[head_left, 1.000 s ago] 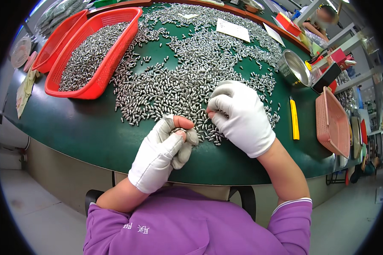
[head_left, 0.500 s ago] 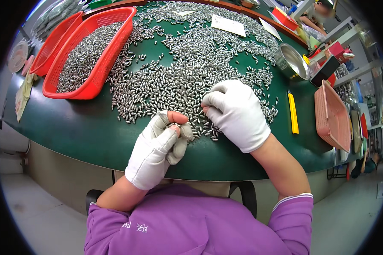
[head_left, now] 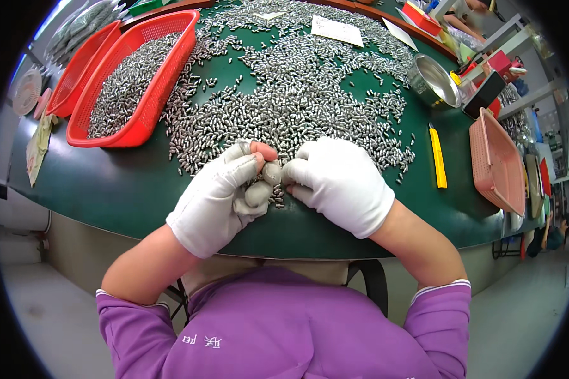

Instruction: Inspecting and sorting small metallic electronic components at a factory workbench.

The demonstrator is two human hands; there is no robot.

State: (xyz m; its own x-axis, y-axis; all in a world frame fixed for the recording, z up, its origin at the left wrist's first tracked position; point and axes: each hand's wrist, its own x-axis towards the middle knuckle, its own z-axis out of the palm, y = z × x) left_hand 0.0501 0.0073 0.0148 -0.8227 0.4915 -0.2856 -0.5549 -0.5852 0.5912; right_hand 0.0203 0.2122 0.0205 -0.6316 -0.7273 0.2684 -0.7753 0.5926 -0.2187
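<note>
Many small, shiny, spindle-shaped metal pieces (head_left: 297, 95) lie in a wide spread over the green table. At its near edge my left hand (head_left: 208, 199) is closed, in a white glove that leaves the thumb and index fingertips bare. Its worn, greyish fingers curl inward, and whatever lies between them is hidden. Close beside it, my right hand (head_left: 344, 186), also in a white glove, is closed with its fingertips bent toward the left fingers. I cannot make out what those fingertips hold. A few loose pieces show on the table just below and between the hands.
Left stands a red plastic basket (head_left: 146, 129) heaped with the same pieces, with another red basket (head_left: 62, 101) behind it. Right are a yellow utility knife (head_left: 437, 158), a steel bowl (head_left: 420, 88) and a pink basket (head_left: 494, 174). A paper slip (head_left: 337, 30) lies on the far pieces.
My right hand has moved left and slightly nearer, up to my left hand. My left hand has shifted left and a little farther out, its fingers curled differently.
</note>
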